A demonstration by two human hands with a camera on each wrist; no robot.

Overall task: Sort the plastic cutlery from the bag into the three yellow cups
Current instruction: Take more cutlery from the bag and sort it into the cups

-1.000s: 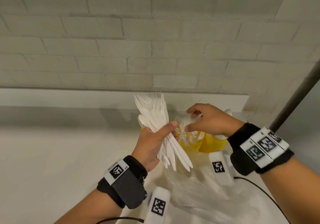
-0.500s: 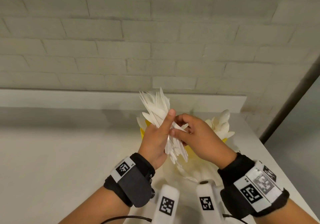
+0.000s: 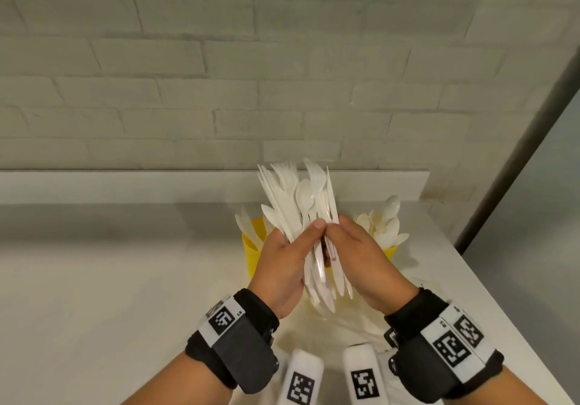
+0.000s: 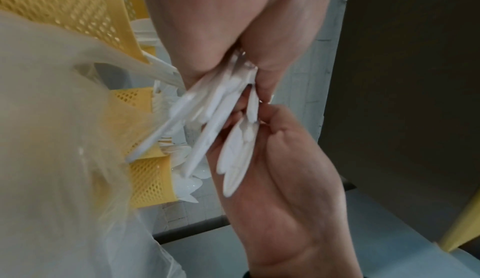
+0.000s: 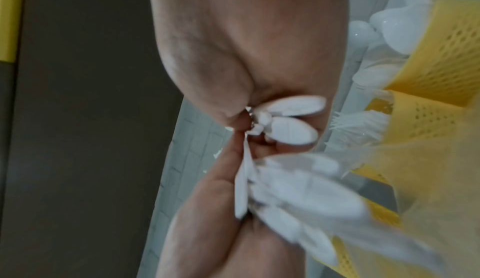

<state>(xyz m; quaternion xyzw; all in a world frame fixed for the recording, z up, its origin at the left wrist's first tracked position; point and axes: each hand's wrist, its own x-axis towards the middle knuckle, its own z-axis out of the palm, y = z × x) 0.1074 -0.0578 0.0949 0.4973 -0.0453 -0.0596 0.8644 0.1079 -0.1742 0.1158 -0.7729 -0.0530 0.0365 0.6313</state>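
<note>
My left hand grips a fanned bundle of white plastic cutlery upright above the cups, thumb across its front. My right hand meets it from the right and pinches a few handles at the bundle's right side. A yellow mesh cup with knives stands behind on the left. Another yellow cup at the right is full of spoons. The middle cup is hidden behind my hands in the head view. The clear plastic bag lies below my hands.
The white table runs to a low ledge under a brick wall. Its right edge drops off close to the spoon cup. A dark pole leans at the far right.
My right hand has come back from the middle cup to the bundle and taken hold of a few pieces. Both hands now meet, held slightly higher.
</note>
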